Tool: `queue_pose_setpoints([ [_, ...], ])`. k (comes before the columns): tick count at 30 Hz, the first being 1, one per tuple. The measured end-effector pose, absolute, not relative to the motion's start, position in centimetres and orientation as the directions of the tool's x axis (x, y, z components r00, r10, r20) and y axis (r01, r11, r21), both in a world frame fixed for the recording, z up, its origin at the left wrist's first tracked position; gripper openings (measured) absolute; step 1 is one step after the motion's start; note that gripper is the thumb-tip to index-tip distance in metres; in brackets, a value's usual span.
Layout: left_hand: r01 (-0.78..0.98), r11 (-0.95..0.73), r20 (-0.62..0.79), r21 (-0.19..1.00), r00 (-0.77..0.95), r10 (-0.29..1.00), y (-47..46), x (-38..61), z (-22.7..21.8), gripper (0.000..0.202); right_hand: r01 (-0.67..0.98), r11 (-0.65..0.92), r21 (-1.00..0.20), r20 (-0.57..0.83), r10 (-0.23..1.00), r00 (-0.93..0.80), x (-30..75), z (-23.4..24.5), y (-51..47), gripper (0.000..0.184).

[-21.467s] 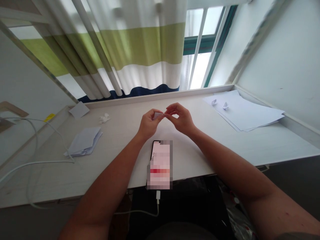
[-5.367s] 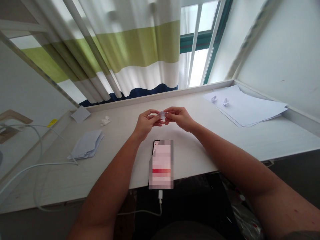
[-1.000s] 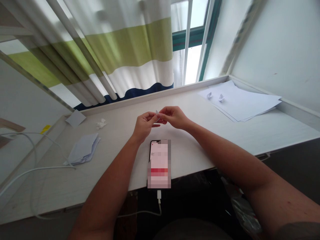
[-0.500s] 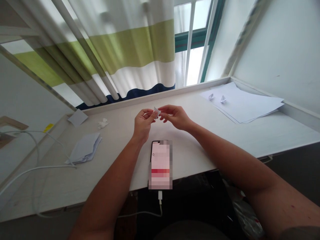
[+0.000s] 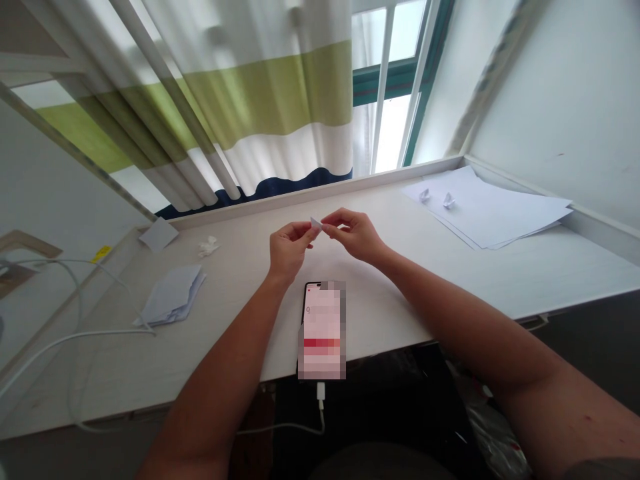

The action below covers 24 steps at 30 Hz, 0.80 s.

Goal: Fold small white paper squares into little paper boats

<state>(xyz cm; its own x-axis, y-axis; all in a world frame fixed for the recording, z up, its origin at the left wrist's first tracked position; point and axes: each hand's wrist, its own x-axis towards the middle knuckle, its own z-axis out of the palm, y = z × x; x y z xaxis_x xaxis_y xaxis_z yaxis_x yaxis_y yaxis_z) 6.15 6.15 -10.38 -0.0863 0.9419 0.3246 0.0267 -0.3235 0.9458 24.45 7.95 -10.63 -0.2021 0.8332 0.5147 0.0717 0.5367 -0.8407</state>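
Observation:
A small folded piece of white paper [image 5: 315, 223] is pinched between both hands above the middle of the desk. My left hand [image 5: 290, 245] is closed on its left side, thumb and fingers pressed together. From the right, my right hand [image 5: 356, 233] grips its edge between thumb and forefinger. Fingertips cover most of the paper, so its exact shape is hidden. Below the hands lies a phone [image 5: 323, 327], its screen partly blurred out, with a charging plug [image 5: 321, 392] at its lower end.
Two small folded paper pieces [image 5: 449, 200] rest on large white sheets [image 5: 493, 210] at the right. To the left are a stack of paper squares [image 5: 173, 293], a crumpled paper [image 5: 208, 247], a single square [image 5: 159, 234] and white cables [image 5: 80, 340]. A curtain [image 5: 270, 100] hangs behind the desk.
The right thumb and forefinger have closed together on the paper's edge, and the paper has turned slightly. The whole view has shifted a little.

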Motion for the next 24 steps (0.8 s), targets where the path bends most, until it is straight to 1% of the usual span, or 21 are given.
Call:
queue_pose_setpoints([
  [3, 0.123, -0.395, 0.404, 0.911, -0.064, 0.913, 6.2, 6.3, -10.8, 0.040, 0.206, 0.586, -0.784, 0.550, 0.809, -0.208, 24.4, -10.6, 7.8, 0.021],
  [5, 0.170, -0.417, 0.429, 0.893, -0.040, 0.902, 6.1, 6.3, -10.9, 0.038, 0.224, 0.579, -0.784, 0.538, 0.814, -0.221, 24.4, -10.6, 7.7, 0.022],
  [7, 0.188, -0.438, 0.448, 0.879, -0.009, 0.894, 5.9, 6.3, -10.9, 0.034, 0.195, 0.549, -0.813, 0.509, 0.832, -0.222, 24.4, -10.5, 7.7, 0.027],
  [11, 0.138, -0.491, 0.489, 0.860, 0.049, 0.871, 5.4, 6.3, -10.4, 0.027, 0.098, 0.507, -0.857, 0.481, 0.853, -0.204, 24.5, -10.3, 7.7, 0.046],
  [14, 0.067, -0.482, 0.477, 0.874, 0.074, 0.876, 5.2, 6.3, -10.0, 0.029, 0.050, 0.485, -0.873, 0.468, 0.862, -0.197, 24.6, -10.2, 7.8, 0.054],
  [19, -0.004, -0.410, 0.408, 0.912, 0.101, 0.907, 5.1, 6.2, -9.5, 0.034, 0.002, 0.475, -0.880, 0.462, 0.858, -0.223, 24.6, -10.0, 7.8, 0.055],
  [24, -0.049, -0.371, 0.373, 0.928, 0.079, 0.924, 5.1, 6.2, -9.2, 0.040, -0.026, 0.482, -0.876, 0.475, 0.850, -0.229, 24.7, -9.7, 7.7, 0.052],
])
